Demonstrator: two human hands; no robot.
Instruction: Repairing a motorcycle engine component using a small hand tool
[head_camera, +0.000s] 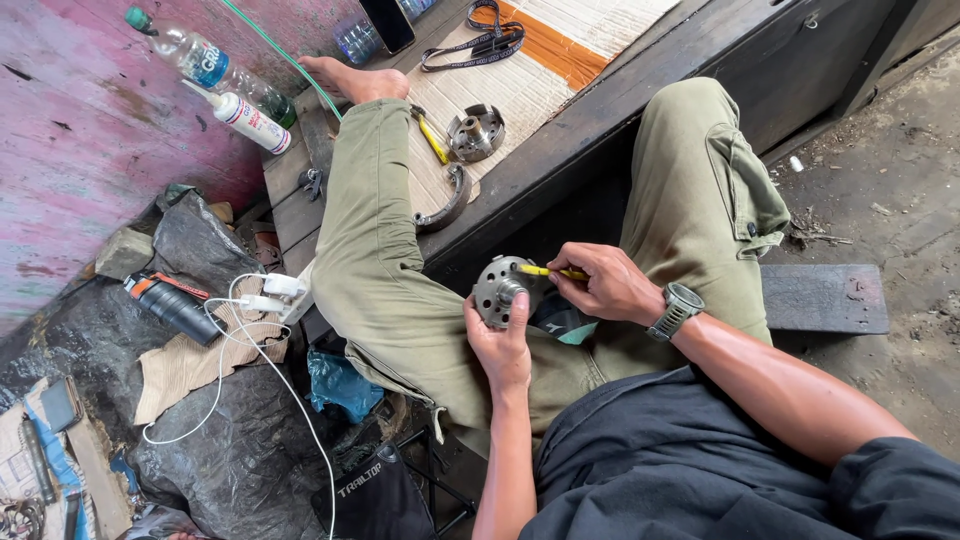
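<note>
Seated on a wooden surface (560, 150), a person grips a round metal hub (497, 290) in the left hand (500, 345) over the lap; the right hand (605, 285) pinches a yellow tool (545, 271) against it. A slip could gouge the thumb or drop the hub.

The person wears loose olive-green cargo trousers (400, 290) with a flapped side pocket (755, 200) on the right thigh, its flap hanging a little open. The top is a dark slate-blue shirt (670, 460), creased across the front, its sleeves ending above the elbows so both forearms are bare. A grey wristwatch (680, 303) with a round metal case sits on the right wrist. The one foot (350, 78) in view is bare.
</note>
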